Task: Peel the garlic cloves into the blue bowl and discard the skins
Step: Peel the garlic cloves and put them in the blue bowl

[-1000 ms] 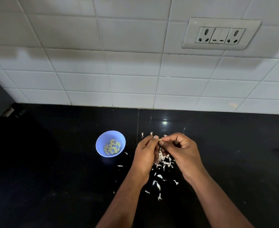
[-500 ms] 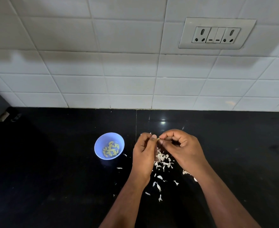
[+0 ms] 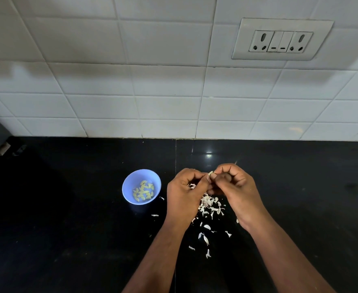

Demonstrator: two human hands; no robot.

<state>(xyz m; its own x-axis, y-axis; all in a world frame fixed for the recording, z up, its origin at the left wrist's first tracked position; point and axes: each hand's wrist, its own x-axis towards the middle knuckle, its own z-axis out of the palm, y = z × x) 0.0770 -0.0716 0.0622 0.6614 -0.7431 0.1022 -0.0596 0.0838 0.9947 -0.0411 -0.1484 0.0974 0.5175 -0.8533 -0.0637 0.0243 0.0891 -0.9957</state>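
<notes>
left grip: my left hand (image 3: pixel 184 193) curls on a garlic clove (image 3: pixel 210 174), pinching it.
right grip: my right hand (image 3: pixel 235 187) pinches the same clove from the other side.
bowl: blue bowl (image 3: pixel 131 185) left of my hands, peeled cloves (image 3: pixel 143 190) inside.
skins: garlic skins (image 3: pixel 210 205) scattered beneath my hands.
room: black surface (image 3: pixel 68 208) stretches left and right.

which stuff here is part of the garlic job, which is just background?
Part of the job:
- garlic clove, pinched between left hand and right hand
- blue bowl holding peeled cloves
- skins scattered on the black counter

Background:
- wall socket panel
- white wall tiles
</notes>
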